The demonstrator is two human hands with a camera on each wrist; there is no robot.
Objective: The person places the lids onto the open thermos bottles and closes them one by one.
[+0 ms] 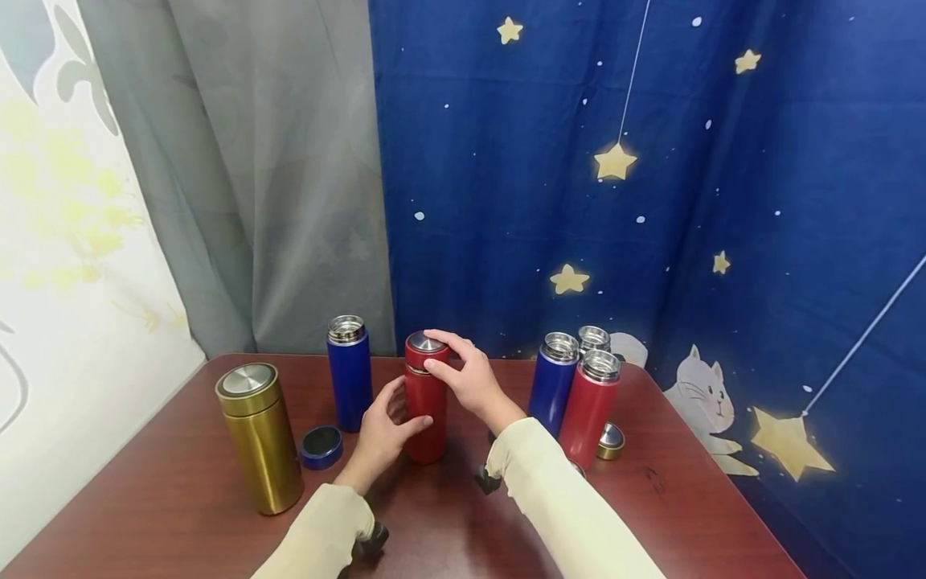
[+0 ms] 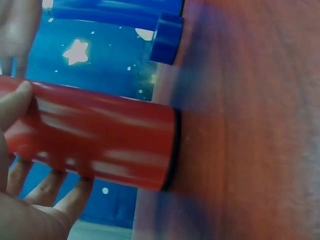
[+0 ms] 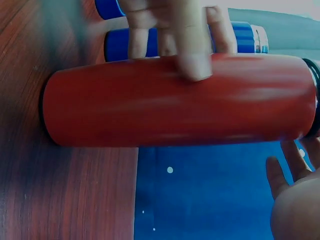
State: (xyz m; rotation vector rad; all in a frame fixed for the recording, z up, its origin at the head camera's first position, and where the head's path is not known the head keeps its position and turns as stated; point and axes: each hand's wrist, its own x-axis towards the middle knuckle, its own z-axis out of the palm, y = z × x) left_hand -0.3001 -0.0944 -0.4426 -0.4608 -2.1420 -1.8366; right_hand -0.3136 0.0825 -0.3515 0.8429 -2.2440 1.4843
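Note:
A red thermos flask (image 1: 427, 414) stands upright near the middle of the table. My left hand (image 1: 383, 436) holds its body from the left, thumb across the front and the other fingers behind. On top sits the red lid (image 1: 417, 356) with a steel disc, and a thin dark and silver line shows beneath it. My right hand (image 1: 475, 382) grips this lid, fingers over the top and thumb at its side. The right wrist view shows the left thumb laid on the red flask (image 3: 150, 107); the lid falls outside that picture.
To the left stand a lidded gold flask (image 1: 264, 450), a lidless blue flask (image 1: 350, 378) and a loose blue lid (image 1: 321, 447). Rightward are lidless blue (image 1: 553, 386) and red flasks (image 1: 589, 410), another steel neck (image 1: 593, 338) behind, and a gold lid (image 1: 611, 441). Curtains hang behind.

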